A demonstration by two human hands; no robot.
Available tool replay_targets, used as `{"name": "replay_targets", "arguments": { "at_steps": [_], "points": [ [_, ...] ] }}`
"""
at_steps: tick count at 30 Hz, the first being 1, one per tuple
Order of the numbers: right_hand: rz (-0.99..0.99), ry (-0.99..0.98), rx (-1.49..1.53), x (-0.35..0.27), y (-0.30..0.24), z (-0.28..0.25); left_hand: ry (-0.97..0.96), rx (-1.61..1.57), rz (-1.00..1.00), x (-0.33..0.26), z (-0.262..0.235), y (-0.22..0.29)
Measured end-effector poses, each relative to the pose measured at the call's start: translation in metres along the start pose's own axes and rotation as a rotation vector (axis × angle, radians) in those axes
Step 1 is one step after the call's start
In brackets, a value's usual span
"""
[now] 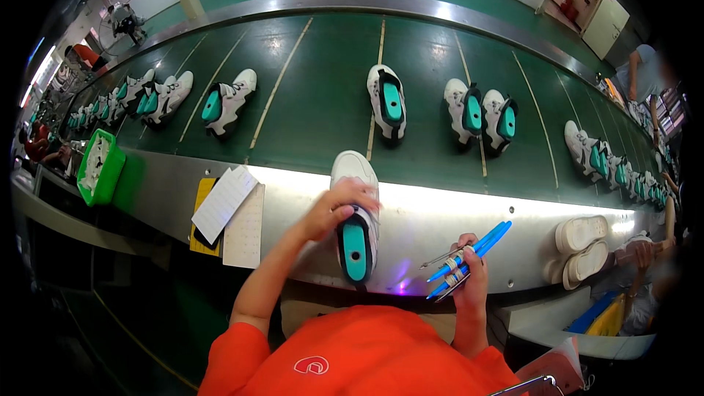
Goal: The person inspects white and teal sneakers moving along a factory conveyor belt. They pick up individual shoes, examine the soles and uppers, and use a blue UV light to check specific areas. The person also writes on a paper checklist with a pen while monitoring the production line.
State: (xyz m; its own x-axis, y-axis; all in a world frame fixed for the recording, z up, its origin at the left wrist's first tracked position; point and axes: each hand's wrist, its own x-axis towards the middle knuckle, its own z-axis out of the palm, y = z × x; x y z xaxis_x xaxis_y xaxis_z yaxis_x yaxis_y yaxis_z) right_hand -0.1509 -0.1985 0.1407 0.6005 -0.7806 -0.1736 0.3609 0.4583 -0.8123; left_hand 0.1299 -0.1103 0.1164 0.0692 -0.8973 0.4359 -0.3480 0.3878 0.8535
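Nearest, below the hands, is the person's orange T-shirt, with a small pale emblem on the chest. The right hand is closed around a bundle of blue pen-like sticks and thin metal-tipped tools, bound with pale cord; the sticks slant up and to the right. The left hand lies over the front of a white-and-black sneaker, fingers bent across the upper and thumb by the opening; it touches the shoe, but I cannot tell whether it grips it. This sneaker rests on the steel ledge in front of the person, toe toward the belt, a teal shoe last with a dark hole filling its opening. To the right on the ledge lie two cream soles; to the left, white paper slips overlap a yellow pad, and further left stands a bright green basket with pale pieces inside. Beyond, the green conveyor belt carries more sneakers with teal lasts, some single, some paired, bunching toward both ends. Farther off, a co-worker in grey is at the right, and behind the belt a pale door stands open.
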Motion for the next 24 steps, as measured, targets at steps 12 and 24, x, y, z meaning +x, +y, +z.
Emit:
{"name": "replay_targets", "arguments": {
  "at_steps": [12,24],
  "points": [
    [0.002,0.161,-0.06,0.0,0.008,-0.002,0.649,-0.108,-0.226,0.012,0.004,-0.01],
    [-0.118,0.182,-0.086,-0.003,-0.015,0.006,0.598,-0.218,-0.36,0.054,0.002,0.003]
  ]
}}
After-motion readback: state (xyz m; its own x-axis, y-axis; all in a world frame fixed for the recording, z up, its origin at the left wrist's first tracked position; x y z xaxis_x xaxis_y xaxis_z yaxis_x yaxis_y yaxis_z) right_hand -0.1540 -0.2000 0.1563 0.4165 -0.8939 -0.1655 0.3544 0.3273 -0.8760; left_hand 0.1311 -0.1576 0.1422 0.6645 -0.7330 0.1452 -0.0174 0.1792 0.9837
